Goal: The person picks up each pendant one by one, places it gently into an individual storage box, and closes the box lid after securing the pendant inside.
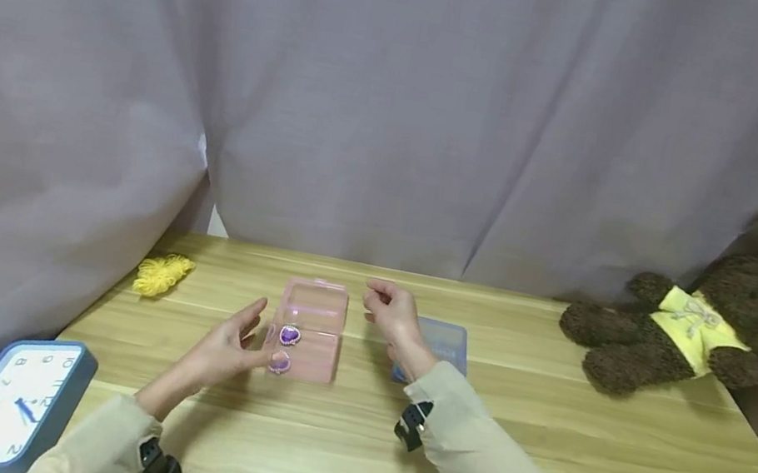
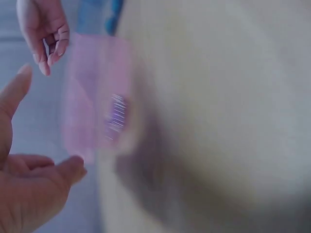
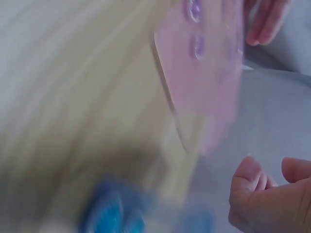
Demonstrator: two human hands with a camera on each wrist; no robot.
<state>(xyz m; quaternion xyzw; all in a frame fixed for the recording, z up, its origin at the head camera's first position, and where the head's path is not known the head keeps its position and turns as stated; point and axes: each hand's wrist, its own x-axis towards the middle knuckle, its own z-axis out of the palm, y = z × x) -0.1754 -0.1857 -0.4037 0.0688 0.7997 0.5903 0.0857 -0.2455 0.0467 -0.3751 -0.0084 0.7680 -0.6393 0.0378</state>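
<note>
An open pink transparent box [image 1: 314,356] lies on the table with its lid tipped back. Two purple heart-shaped gems [image 1: 289,336] with pale beaded rims sit along its left side. My left hand [image 1: 217,352] is beside that side, thumb and fingers spread apart, its thumb tip by the nearer gem; no held thing shows. Right of the pink box hovers my right hand [image 1: 393,319], fingers loosely bent and nothing visible in them. Partly behind the right wrist lies a blue transparent box [image 1: 447,342]; bright blue pieces [image 3: 109,216] show blurred in it in the right wrist view.
A blue-framed clock [image 1: 10,404] stands at the near left. Yellow yarn [image 1: 162,274] lies at the back left, and a dark brown teddy bear [image 1: 664,346] in a yellow shirt lies at the right. Grey curtain [image 1: 402,105] hangs along the table's back edge.
</note>
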